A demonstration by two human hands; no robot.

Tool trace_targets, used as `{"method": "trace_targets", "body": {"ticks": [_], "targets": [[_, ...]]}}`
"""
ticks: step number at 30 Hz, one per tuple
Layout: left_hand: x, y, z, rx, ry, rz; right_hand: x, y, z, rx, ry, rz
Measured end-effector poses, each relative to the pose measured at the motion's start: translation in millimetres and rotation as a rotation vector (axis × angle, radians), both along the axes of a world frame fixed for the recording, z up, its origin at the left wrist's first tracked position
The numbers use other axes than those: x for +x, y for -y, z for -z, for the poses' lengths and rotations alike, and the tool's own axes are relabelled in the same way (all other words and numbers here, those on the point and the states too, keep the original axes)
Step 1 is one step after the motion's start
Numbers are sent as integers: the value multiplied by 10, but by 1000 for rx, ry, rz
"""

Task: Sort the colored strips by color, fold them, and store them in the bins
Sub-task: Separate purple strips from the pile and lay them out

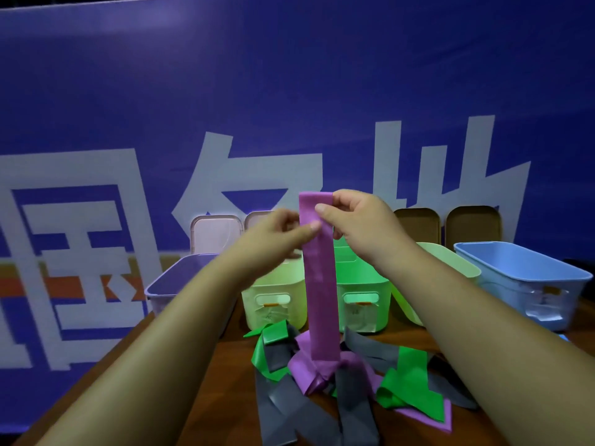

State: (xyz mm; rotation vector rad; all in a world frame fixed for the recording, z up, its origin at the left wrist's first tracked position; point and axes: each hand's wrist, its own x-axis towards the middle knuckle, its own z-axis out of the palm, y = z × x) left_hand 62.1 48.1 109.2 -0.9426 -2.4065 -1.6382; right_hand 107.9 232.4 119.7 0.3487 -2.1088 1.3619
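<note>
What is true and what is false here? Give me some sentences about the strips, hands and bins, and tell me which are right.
1. The left hand and the right hand both pinch the top of the purple strip. True.
2. The pile on the table holds only green strips. False: grey strips, green strips and purple ones lie there.
3. The blue bin stands farthest right. True.
4. The held purple strip lies folded inside a bin. False: it hangs straight down in front of the bins, reaching the pile.
</note>
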Motion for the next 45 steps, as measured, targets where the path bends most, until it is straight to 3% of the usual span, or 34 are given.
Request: {"method": "trace_targets", "body": {"ticks": [6,16,24,32,41,45], "targets": [[32,237,863,30,255,161,-110,131,-73,-37,-20,-28],[348,997,1445,105,353,5,-588,607,287,-143,36,-27],[936,1879,1700,67,467,-229,-966,1322,930,-224,248,-76],[1190,2599,1940,-130,362,-531,-1138,2202,1591,-202,396,-111],[1198,2802,1940,-255,361,-523,-1334,2516,2178,-129,507,-15],[1176,2829,1955,-247,414,-518,-1351,2566,2279,25,512,59]]}}
